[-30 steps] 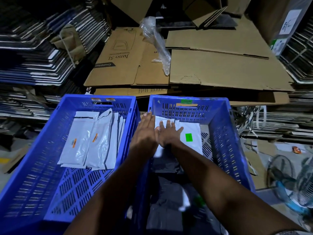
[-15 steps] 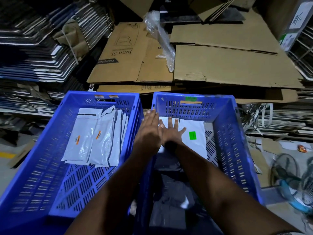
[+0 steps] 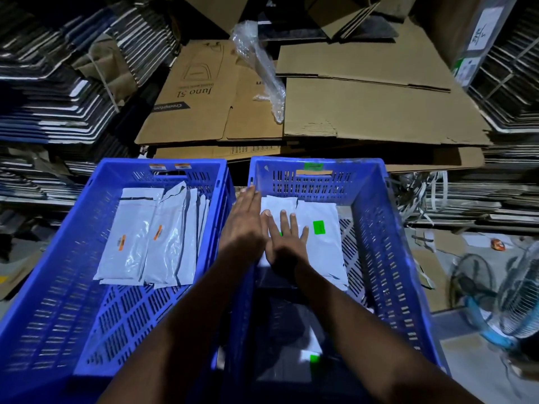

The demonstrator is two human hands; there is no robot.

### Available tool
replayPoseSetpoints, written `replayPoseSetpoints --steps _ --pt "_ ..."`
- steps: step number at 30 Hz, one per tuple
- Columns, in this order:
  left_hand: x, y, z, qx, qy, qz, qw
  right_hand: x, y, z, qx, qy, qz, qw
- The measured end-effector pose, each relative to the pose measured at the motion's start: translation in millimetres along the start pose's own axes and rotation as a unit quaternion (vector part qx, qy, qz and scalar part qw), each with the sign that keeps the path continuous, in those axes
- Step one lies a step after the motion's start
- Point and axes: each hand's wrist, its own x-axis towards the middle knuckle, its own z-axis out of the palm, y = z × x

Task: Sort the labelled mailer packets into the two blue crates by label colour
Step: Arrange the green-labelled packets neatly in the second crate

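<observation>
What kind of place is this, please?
Probably a warehouse or packing storeroom: flattened cardboard cartons lie piled behind, stacks of folded boxes line the left side, and two blue crates hold labelled mailer packets.

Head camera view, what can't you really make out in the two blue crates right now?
- Packet under the right hand: its green label is almost wholly covered by the fingers.
- Near end of the right crate: in deep shadow behind the forearms; only a green label shows.
- Orange labels on the left crate's packets: print too small to read.
- Left hand: it hides the rims where the crates meet.
</observation>
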Motion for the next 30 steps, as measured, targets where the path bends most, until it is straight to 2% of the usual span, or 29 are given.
replayPoseSetpoints --steps 5,16,23,24,28,30 --pt "-0.4 1.3 -1.2 0.008 0.001 -0.009 1.000 3.0 0.3 14.4 -0.019 0.036 -0.008 0.999" --pt "-3.5 6.7 -10.2 0.019 -0.041 -0.015 0.999 17.3 0.4 -1.8 -0.001 -0.024 0.010 1.000" --pt "-7.1 9.6 -17.1 0.032 -0.058 -0.011 0.998 5.1 -0.7 -14.7 0.030 -0.007 -0.003 1.000" --pt "-6.6 9.5 -17.2 0.040 -0.058 -0.005 0.997 -1.3 0.3 -20.2 0.038 0.012 -0.013 0.999" --pt "-3.9 11.9 -17.6 0.095 -0.053 0.019 0.994 -43.0 20.5 -37.8 0.073 0.169 -0.057 0.981" --pt "-2.2 14.4 -17.6 0.144 -0.065 0.038 0.987 -67.6 37.3 -38.9 0.108 0.148 -0.037 0.982"
